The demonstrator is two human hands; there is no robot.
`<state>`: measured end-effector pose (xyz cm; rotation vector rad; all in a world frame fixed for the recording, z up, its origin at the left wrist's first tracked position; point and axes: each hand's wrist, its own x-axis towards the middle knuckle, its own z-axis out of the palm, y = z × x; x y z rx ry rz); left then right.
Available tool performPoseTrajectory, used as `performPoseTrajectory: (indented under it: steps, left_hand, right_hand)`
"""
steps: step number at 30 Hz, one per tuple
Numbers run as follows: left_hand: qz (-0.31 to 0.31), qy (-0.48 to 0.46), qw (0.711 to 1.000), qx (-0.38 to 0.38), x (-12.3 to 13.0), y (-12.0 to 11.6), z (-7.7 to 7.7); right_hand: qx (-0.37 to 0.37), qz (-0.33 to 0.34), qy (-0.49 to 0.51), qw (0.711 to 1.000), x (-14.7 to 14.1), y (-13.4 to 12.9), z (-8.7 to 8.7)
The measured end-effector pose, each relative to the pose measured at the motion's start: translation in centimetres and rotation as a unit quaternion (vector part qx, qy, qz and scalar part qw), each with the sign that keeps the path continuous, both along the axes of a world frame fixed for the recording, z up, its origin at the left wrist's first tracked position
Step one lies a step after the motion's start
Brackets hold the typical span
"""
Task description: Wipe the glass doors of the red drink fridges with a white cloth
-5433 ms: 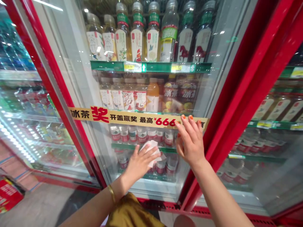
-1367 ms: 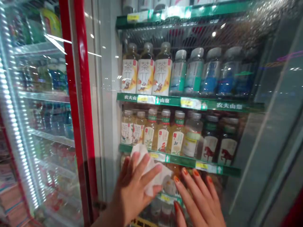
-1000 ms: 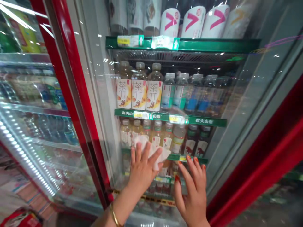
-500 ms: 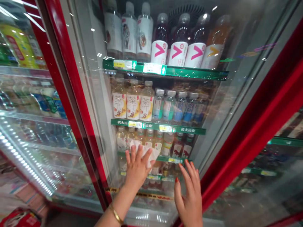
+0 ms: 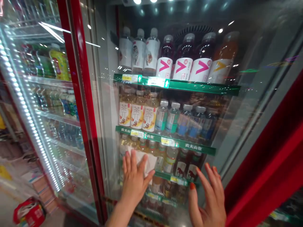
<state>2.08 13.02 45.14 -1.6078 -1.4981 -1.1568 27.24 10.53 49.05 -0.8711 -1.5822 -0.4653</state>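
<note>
White, thin, creased tissue point(image 5: 151, 162), one in number, lies flat against the clear glass door point(image 5: 247, 126) of a red-framed drinks cooler, nearer the door's left edge than its right and in front of the third row of bottles. It looks soft and matte, with an angular corner showing at its right side; part of it is hidden under fingers.

Two hands are in view. The left hand point(image 5: 133, 181) has its fingers spread over the tissue, with its thumb reaching out to the right. The right hand point(image 5: 210, 200), with orange-red nails, is spread and holds nothing, near the door's right edge; whether it touches the glass I cannot tell.

Behind the glass, the uppermost green-edged shelf point(image 5: 189, 86) carries seven front bottles: from its left end, three clear bottles with pale animal labels point(image 5: 139, 53), three dark purple bottles with pink V labels point(image 5: 181, 67), and one orange bottle with a yellow V point(image 5: 220, 69). Below, from the left end, stand three white-and-yellow-labelled tea bottles point(image 5: 137, 116), two teal-labelled bottles point(image 5: 173, 118) and three blue-labelled bottles point(image 5: 195, 126). Two dark bottles with red horse labels point(image 5: 181, 168) stand toward the third shelf's right end.
</note>
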Motion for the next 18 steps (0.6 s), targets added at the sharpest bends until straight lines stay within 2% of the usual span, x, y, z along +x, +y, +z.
performPoseTrajectory:
  steps: [1,2,3,5,7,8,9,10,12,14,15,16,18]
  left_hand:
    - [0.017,-0.027,1.000,0.003,-1.8,-0.1,-0.3]
    - [0.033,-0.058,0.998,0.013,-3.8,-0.1,0.2]
    - [0.044,-0.088,0.995,0.028,-5.8,0.2,1.4]
    - [0.050,-0.118,0.990,0.058,-8.3,1.1,5.3]
    - [0.035,-0.105,0.992,0.065,-8.1,2.0,9.0]
    - [0.022,-0.090,0.994,0.059,-7.2,2.2,10.1]
    - [0.003,-0.068,0.997,0.047,-5.9,2.3,10.4]
    - [-0.019,-0.037,0.999,0.033,-4.6,2.1,10.0]
    - [-0.053,0.034,0.998,0.013,-3.1,1.4,7.6]
    - [-0.054,0.076,0.995,0.019,-4.1,0.7,5.2]
    - [-0.043,0.072,0.996,0.029,-5.4,0.6,4.7]
    - [-0.028,0.049,0.998,0.036,-6.9,0.6,4.9]
    - [-0.005,-0.022,0.998,0.056,-9.3,1.0,7.3]
  right_hand:
    - [-0.004,-0.005,0.014,1.000,0.1,0.0,-0.1]
    - [-0.007,-0.012,0.028,1.000,0.1,-0.1,-0.2]
    - [-0.002,-0.018,0.041,0.999,0.2,-0.1,-0.4]
    - [0.027,-0.026,0.054,0.998,0.1,-0.1,-0.7]
    - [0.052,-0.031,0.055,0.997,-0.5,0.0,-0.8]
    - [0.053,-0.035,0.055,0.996,-0.9,0.1,-0.8]
    - [0.046,-0.038,0.054,0.997,-1.3,0.1,-0.9]
    - [0.034,-0.040,0.051,0.997,-1.7,0.1,-0.8]
    - [0.017,-0.040,0.028,0.999,-2.3,0.2,-0.8]
    - [0.004,-0.039,-0.004,0.999,-2.5,0.4,-0.4]
    - [0.003,-0.039,-0.017,0.999,-2.5,0.4,-0.1]
    - [0.005,-0.041,-0.025,0.999,-2.5,0.5,0.3]
    - [0.017,-0.045,-0.027,0.998,-2.7,0.6,1.5]
